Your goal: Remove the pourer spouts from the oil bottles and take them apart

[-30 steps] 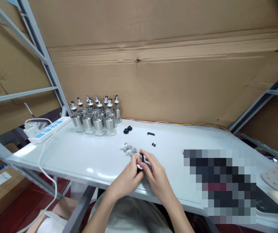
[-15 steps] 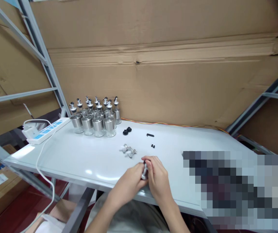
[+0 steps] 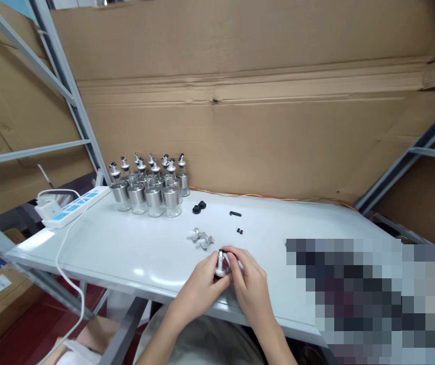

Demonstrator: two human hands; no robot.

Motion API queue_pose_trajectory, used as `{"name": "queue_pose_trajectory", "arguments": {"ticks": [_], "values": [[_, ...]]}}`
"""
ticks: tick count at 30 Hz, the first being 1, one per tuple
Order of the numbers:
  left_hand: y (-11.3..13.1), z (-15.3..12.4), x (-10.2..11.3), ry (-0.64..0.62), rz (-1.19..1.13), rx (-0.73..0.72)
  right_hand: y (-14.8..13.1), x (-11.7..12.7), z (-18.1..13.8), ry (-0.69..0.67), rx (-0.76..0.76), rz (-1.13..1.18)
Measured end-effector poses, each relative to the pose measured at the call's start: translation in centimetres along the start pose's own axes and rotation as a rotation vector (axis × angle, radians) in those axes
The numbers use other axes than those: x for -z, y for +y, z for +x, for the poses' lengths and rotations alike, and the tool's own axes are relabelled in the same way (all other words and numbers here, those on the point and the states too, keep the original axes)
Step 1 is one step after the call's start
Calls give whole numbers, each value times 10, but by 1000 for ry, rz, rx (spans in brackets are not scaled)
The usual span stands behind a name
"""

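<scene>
Close to the table's front edge, a steel bottle pourer (image 3: 221,264) with a black tip is held between my two hands. My left hand (image 3: 201,284) is closed around its base, the thumb and fingers on either side. My right hand (image 3: 250,284) is closed too, its thumb and index finger at the pourer's right side and top. The pourer's lower end is mostly hidden by the fingers. Just beyond my hands lie loose metal pourer spouts (image 3: 202,239). Farther off are two black stoppers (image 3: 199,207), a small black lever (image 3: 235,214) and two tiny black caps (image 3: 239,231).
At the back left, several glass bottles with steel sleeves (image 3: 154,198) stand grouped, some topped with pourers. A white power strip (image 3: 75,206) with a cable lies at the left edge. Cardboard (image 3: 263,142) walls the back. A blurred-out area (image 3: 361,294) covers the right.
The pourer has turned more upright and shows more clearly between my hands. My right fingers have opened slightly around it. The other parts stay in place.
</scene>
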State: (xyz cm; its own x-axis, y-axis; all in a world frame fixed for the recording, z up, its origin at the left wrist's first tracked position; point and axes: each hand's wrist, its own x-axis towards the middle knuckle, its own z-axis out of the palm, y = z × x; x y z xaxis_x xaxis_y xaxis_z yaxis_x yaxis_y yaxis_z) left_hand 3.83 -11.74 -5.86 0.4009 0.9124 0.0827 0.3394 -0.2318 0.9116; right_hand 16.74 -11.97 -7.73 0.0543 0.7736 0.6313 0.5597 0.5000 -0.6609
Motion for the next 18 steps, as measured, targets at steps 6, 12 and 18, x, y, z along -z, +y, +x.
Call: {"name": "queue_pose_trajectory", "arguments": {"ticks": [6, 12, 18], "values": [[1, -1, 0, 0, 59, 66, -12, 29, 50, -43, -6, -33], [2, -2, 1, -16, 88, 83, 26, 33, 137, -212, -204, -309], [2, -2, 1, -21, 89, 70, 87, 6, 144, -395, -321, -524]]}}
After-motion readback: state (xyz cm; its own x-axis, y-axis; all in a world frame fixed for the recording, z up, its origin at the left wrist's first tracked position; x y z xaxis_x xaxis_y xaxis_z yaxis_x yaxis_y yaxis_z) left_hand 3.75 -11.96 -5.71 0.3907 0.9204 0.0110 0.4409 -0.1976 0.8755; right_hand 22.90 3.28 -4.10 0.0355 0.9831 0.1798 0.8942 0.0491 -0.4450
